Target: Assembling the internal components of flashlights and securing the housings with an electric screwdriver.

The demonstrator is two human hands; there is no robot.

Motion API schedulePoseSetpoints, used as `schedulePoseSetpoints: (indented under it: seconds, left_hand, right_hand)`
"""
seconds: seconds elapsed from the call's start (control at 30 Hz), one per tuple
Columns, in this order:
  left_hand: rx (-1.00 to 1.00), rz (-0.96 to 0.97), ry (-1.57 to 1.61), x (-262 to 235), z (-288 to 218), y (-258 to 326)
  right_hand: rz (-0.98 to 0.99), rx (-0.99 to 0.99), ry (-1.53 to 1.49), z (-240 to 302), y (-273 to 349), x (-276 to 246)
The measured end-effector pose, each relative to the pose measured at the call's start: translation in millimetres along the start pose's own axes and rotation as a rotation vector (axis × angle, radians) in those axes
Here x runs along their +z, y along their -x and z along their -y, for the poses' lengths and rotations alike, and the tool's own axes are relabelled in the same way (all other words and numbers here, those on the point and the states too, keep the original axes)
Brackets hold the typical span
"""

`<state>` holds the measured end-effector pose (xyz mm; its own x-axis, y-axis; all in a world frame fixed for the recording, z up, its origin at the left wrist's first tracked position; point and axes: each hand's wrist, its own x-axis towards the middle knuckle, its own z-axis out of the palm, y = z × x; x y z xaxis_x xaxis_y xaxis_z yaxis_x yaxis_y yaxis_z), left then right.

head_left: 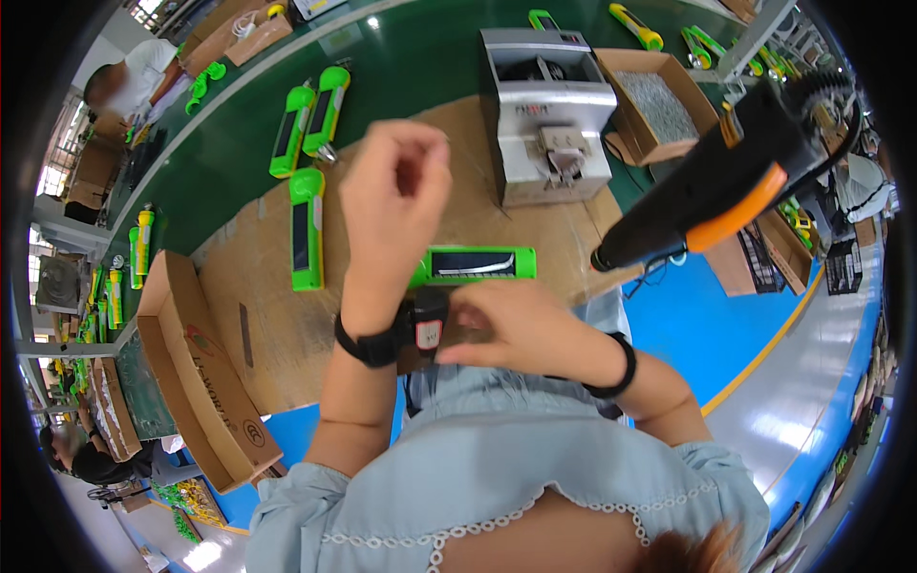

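My left hand point(396, 186) is raised over the cardboard-covered bench, its fingers curled in and slightly blurred. Anything inside them is hidden. Around my left wrist runs a black strap carrying a small black box point(430, 320) with a white and red label. Beside that box is my right hand point(521, 329), fingers bent, thumb and forefinger apart; whether they touch it is unclear. Just beyond my right hand, a green flashlight point(482, 264) with a long dark panel lies crosswise. Another green and yellow flashlight point(307, 229) lies left of my left hand.
A grey metal machine point(549, 119) stands at the back, with a box of small metal parts point(659, 105) beside it. A black and orange power tool point(707, 191) juts in from the right. An open carton point(196, 372) stands left. Co-workers sit at far left.
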<state>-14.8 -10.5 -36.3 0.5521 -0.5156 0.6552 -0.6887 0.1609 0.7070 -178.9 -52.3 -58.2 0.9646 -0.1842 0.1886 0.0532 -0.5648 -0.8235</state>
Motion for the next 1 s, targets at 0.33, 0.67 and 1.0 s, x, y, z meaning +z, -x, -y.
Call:
schedulePoseSetpoints:
  seconds: [0.33, 0.67, 1.0]
  left_hand:
    - [0.059, 0.916, -0.497, -20, 24, 50]
    - [0.115, 0.709, -0.525, -26, 24, 37]
    - [0.029, 0.702, -0.41, -25, 23, 36]
  right_hand:
    - [-0.888, -0.158, 0.155, -17, 49, -65]
    - [-0.805, -0.154, -0.163, -1, -25, -67]
    - [-0.745, -0.197, -0.324, -10, -6, -94]
